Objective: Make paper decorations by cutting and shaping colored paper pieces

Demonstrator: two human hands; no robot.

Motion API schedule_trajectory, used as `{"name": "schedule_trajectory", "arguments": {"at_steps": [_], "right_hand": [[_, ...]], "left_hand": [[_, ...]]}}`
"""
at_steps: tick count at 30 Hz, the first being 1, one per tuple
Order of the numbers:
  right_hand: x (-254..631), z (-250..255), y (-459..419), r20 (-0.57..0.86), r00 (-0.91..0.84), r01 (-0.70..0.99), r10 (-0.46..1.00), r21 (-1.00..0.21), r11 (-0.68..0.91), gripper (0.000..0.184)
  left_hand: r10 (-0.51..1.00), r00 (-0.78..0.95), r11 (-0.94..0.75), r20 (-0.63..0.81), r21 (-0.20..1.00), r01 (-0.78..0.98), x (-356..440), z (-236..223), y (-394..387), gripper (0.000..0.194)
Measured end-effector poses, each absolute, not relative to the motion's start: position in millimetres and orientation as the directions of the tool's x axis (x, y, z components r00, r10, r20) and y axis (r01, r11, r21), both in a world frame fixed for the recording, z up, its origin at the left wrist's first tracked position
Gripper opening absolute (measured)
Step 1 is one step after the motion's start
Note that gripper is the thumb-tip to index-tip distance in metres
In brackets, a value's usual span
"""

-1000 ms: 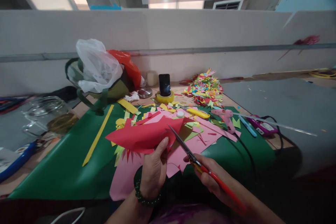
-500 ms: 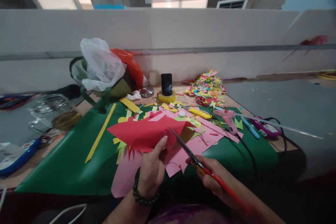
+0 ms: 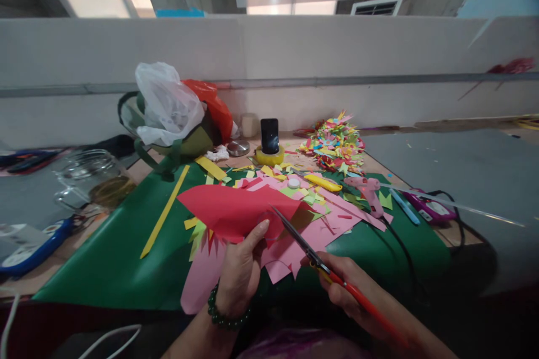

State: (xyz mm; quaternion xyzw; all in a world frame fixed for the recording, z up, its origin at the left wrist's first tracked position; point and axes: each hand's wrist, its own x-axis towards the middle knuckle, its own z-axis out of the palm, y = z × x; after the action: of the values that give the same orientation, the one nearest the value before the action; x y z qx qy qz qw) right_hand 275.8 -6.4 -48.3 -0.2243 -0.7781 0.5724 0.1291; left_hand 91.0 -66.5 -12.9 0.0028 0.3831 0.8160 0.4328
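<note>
A sheet of red paper (image 3: 227, 207) is pinched in my left hand (image 3: 242, 263), the thumb on top and the fingers hidden beneath. The paper bends, with a pointed end at the left. My right hand (image 3: 337, 277) is closed around scissors (image 3: 301, 241) with red and yellow handles. Their blades reach up and left, and the tips meet the red paper near its middle right. Whether the blades are parted is hard to make out. Below lie pink paper (image 3: 284, 252) and several scraps in yellow, green and red.
Green mat (image 3: 122, 269) covers the table. Beyond the paper are a yellow cutter (image 3: 323, 182), a pink glue gun (image 3: 367, 190), a phone (image 3: 269, 134) on a tape roll (image 3: 269, 155) and a paper pile (image 3: 334, 143). Bags (image 3: 168, 106) and a glass jar (image 3: 95, 179) stand left.
The view has shifted slightly, moving the scene a little to the right. The red paper sits slightly flatter. Both hands keep their holds, with the scissors' tips still at the paper.
</note>
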Motion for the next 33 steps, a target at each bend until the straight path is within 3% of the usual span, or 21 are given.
{"name": "schedule_trajectory", "arguments": {"at_steps": [10, 15, 23, 33], "right_hand": [[277, -40, -5, -0.033, -0.881, 0.204, 0.472, -0.926, 0.317, 0.071], [282, -41, -4, -0.068, -0.88, 0.243, 0.47, -0.914, 0.323, 0.068], [286, -39, -3, -0.066, -0.88, 0.26, 0.471, -0.896, 0.36, 0.077], [288, -34, -2, -0.094, -0.894, 0.263, 0.437, -0.901, 0.344, 0.079]], "left_hand": [[0.773, -0.582, -0.272, -0.251, 0.698, -0.663, 81, -10, -72, 0.04], [0.792, -0.57, -0.223, -0.218, 0.766, -0.603, 77, -5, -75, 0.031], [0.835, -0.497, -0.121, -0.234, 0.805, -0.582, 70, -4, -77, 0.033], [0.893, -0.402, 0.031, -0.203, 0.918, -0.395, 57, 0, -82, 0.035]]}}
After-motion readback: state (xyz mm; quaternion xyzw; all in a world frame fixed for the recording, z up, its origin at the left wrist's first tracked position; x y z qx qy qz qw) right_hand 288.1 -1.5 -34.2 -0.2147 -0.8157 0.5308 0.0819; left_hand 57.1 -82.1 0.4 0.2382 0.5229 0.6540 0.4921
